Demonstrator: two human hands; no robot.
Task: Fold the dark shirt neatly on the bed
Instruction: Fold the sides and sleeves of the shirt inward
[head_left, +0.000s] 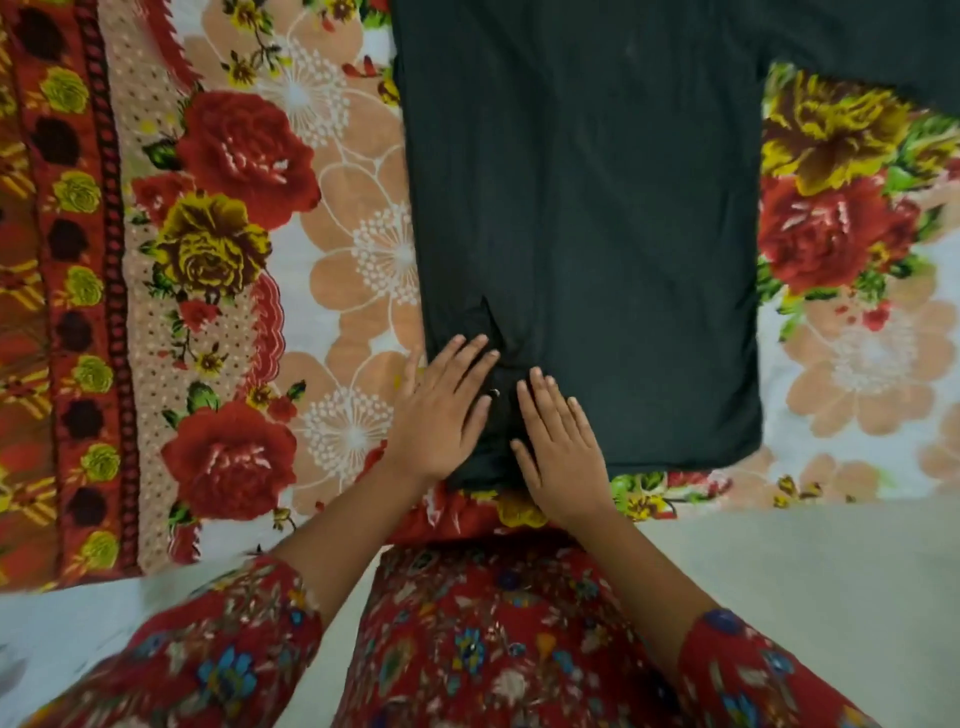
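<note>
Two bare hands lie flat on a dark shirt that is spread on the bed. No brand, label or readable writing shows anywhere, and nothing in view holds anything else.

At the far left the bed cover has a red border strip with yellow and dark rosettes, then a field of big red and yellow roses and peach flowers on white. The left hand comes next, palm down with the fingers spread and nothing pinched in its grip; its fingertips rest on the shirt's near left corner, where the cloth is bunched into a few creases, and its outer edge lies over the shirt's side edge onto the cover. Just beside it, with a narrow gap between, the right hand also lies palm down on the shirt, fingers loosely spread and clasping nothing.

The shirt runs from the near edge of the bed away to the top of the view, mostly smooth, and one sleeve reaches out to the upper right. More roses show on the cover to its right. Red flowered sleeves cover both forearms.
</note>
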